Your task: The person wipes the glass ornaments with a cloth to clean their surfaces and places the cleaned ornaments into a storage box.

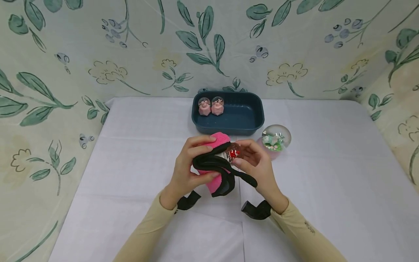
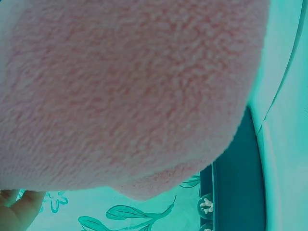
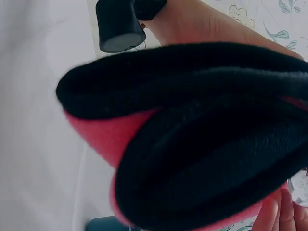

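Folded pink fuzzy cloth (image 1: 214, 185) with black edging is gripped by my left hand (image 1: 183, 169), with fingers over its top and thumb below. My right hand (image 1: 262, 169) pinches a small clear snow globe (image 1: 233, 152) with a red figure inside, which sits against the cloth's folds. Part of the globe is hidden by cloth and fingers. In the left wrist view the pink cloth (image 2: 130, 96) fills most of the picture. The black folds (image 3: 207, 159) loom large in the right wrist view.
A dark blue tray (image 1: 242, 125) stands at the table's back, holding two small pink snow globes (image 1: 217, 106) at its left end. A larger snow globe (image 1: 276, 138) with a pink base stands right of my right hand. The white-covered table (image 1: 327, 182) meets a leaf-patterned curtain (image 1: 229, 43) behind.
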`<state>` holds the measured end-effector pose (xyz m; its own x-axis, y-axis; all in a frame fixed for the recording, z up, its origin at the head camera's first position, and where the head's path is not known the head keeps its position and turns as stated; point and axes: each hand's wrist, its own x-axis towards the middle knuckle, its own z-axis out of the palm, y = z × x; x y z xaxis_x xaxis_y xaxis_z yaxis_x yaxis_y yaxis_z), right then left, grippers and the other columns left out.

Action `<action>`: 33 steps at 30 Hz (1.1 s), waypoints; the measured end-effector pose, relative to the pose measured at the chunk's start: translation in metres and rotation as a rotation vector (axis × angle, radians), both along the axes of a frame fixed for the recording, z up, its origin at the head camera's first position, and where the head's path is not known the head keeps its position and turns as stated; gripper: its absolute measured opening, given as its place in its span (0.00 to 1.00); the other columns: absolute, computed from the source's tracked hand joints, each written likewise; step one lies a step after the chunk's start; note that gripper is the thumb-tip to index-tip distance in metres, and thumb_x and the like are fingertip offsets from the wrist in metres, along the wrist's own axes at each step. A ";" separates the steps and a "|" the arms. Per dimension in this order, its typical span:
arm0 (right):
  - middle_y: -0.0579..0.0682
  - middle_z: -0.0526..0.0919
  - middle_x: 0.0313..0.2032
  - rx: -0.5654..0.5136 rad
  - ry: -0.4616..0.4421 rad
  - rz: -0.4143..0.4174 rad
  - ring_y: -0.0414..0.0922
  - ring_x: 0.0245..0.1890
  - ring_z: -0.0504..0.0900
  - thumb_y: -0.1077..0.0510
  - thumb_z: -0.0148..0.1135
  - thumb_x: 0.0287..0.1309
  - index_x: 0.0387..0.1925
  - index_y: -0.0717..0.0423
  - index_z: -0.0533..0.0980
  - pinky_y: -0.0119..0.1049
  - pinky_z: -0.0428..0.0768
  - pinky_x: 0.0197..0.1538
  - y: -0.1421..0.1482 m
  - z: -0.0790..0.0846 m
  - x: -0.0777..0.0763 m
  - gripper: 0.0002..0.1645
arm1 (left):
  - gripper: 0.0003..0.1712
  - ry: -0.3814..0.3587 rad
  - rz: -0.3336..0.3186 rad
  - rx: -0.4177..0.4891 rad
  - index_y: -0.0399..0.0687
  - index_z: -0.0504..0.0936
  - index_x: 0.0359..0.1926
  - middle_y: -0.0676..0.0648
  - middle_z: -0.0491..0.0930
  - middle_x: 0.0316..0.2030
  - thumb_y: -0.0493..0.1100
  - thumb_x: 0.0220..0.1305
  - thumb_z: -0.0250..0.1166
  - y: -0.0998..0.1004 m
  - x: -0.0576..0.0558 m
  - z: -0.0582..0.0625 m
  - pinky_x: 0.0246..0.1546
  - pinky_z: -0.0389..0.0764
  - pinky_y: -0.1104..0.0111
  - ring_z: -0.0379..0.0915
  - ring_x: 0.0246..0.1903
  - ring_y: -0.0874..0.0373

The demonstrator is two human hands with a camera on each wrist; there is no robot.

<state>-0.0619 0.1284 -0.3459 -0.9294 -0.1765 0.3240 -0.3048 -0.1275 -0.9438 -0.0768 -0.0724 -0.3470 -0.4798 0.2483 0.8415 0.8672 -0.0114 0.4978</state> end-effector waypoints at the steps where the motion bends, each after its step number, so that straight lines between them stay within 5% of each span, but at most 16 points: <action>1: 0.52 0.80 0.44 -0.010 -0.014 -0.005 0.44 0.44 0.80 0.64 0.64 0.56 0.48 0.72 0.71 0.32 0.80 0.47 -0.001 0.000 0.000 0.21 | 0.25 -0.001 -0.001 0.003 0.42 0.69 0.52 0.36 0.71 0.53 0.51 0.61 0.66 0.000 0.000 0.000 0.54 0.74 0.61 0.67 0.54 0.43; 17: 0.55 0.79 0.47 -0.136 -0.012 -0.024 0.48 0.47 0.78 0.64 0.54 0.60 0.52 0.56 0.74 0.35 0.79 0.48 -0.002 0.001 -0.002 0.17 | 0.23 -0.029 0.033 0.035 0.36 0.70 0.48 0.36 0.73 0.50 0.48 0.62 0.66 -0.008 -0.001 -0.001 0.53 0.75 0.62 0.70 0.52 0.44; 33: 0.61 0.75 0.52 -0.188 0.176 -0.011 0.55 0.55 0.71 0.61 0.69 0.55 0.57 0.69 0.70 0.35 0.74 0.56 0.002 0.003 -0.019 0.30 | 0.24 -0.103 0.077 0.044 0.36 0.71 0.49 0.36 0.73 0.51 0.48 0.61 0.67 -0.020 0.000 0.001 0.50 0.78 0.63 0.71 0.52 0.44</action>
<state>-0.0805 0.1302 -0.3430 -0.8573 -0.0878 0.5073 -0.4648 -0.2919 -0.8359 -0.0765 -0.0923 -0.3463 -0.5804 0.1710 0.7962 0.8108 0.0295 0.5846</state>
